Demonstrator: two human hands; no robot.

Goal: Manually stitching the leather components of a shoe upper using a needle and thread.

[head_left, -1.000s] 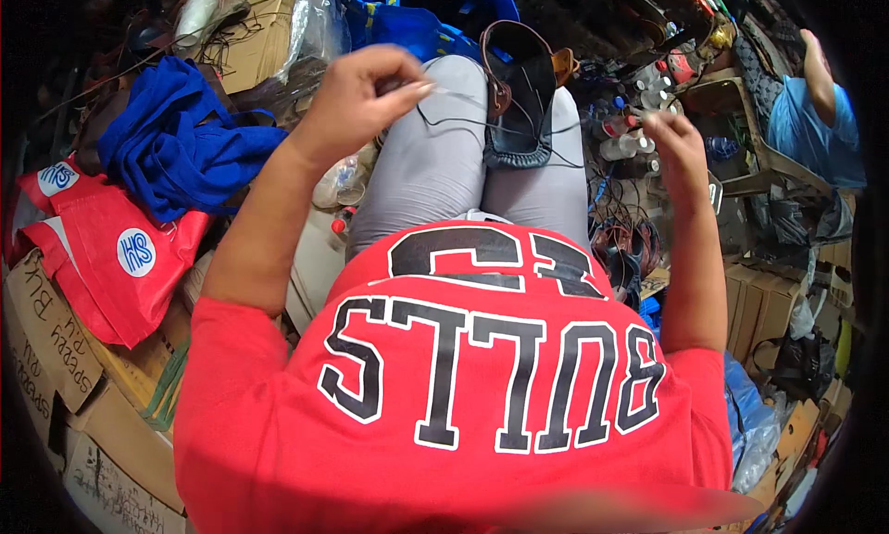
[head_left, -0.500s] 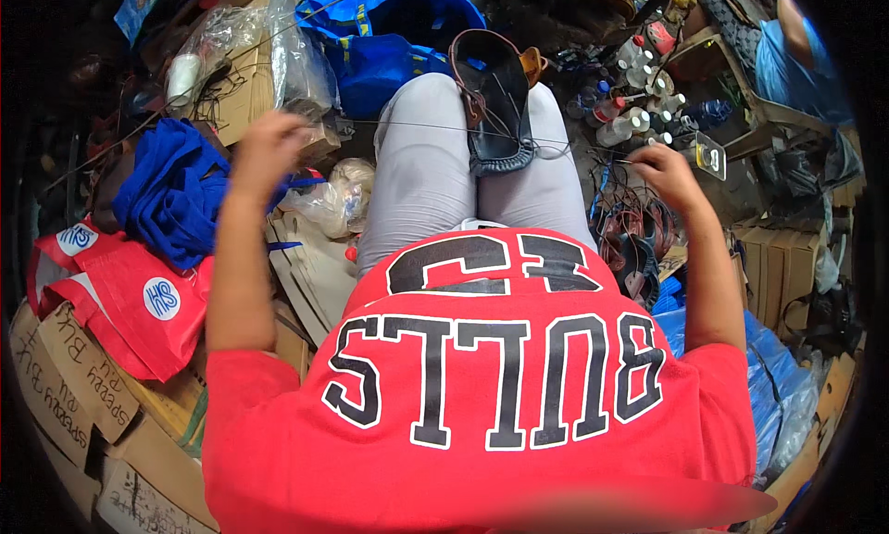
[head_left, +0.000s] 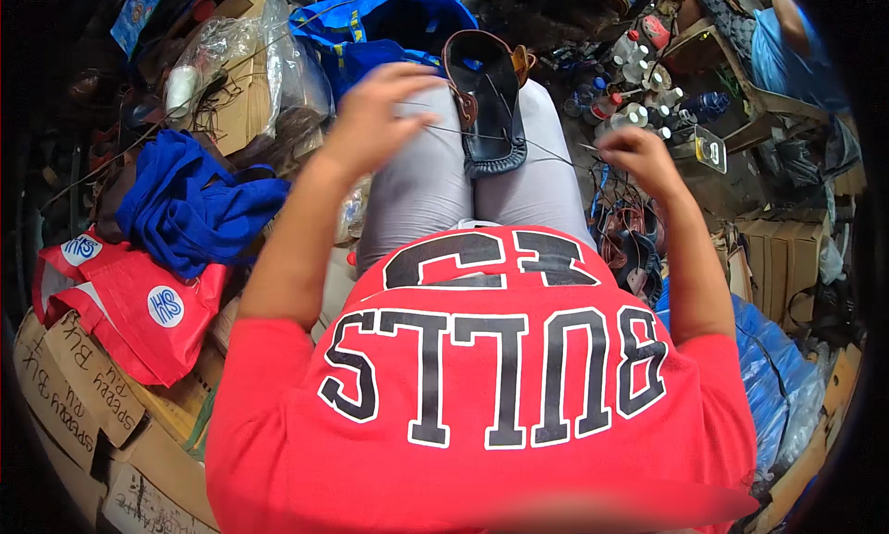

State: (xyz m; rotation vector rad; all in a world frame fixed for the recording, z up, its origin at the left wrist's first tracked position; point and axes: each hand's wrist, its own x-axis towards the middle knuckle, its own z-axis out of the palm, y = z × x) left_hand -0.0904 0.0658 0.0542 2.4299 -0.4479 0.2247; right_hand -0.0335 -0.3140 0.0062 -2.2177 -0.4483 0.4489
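An unfinished shoe upper (head_left: 495, 117), dark blue with brown leather laces, rests between my knees with its gathered toe end toward me. Dark thread runs out of it to both sides. My left hand (head_left: 384, 117) hovers over my left knee beside the shoe, open, thumb and fingers apart; the thread passes close to its thumb. To the right of the shoe, my right hand (head_left: 641, 161) is closed in a pinch. A thin, needle-like tool (head_left: 591, 148) pokes out from its fingertips; most of it is hidden.
Several plastic bottles (head_left: 639, 71) stand ahead on the right. More shoe uppers (head_left: 630, 242) lie by my right thigh. A blue bag (head_left: 343, 34) sits ahead, blue cloth (head_left: 190, 201) and a red bag (head_left: 139, 312) at left. Cardboard boxes (head_left: 782, 265) are at right.
My left hand has swung from the far left in toward the shoe, its fingers now spread. My right hand has shifted slightly left and up. The thread, stretched taut before, now hangs looser.
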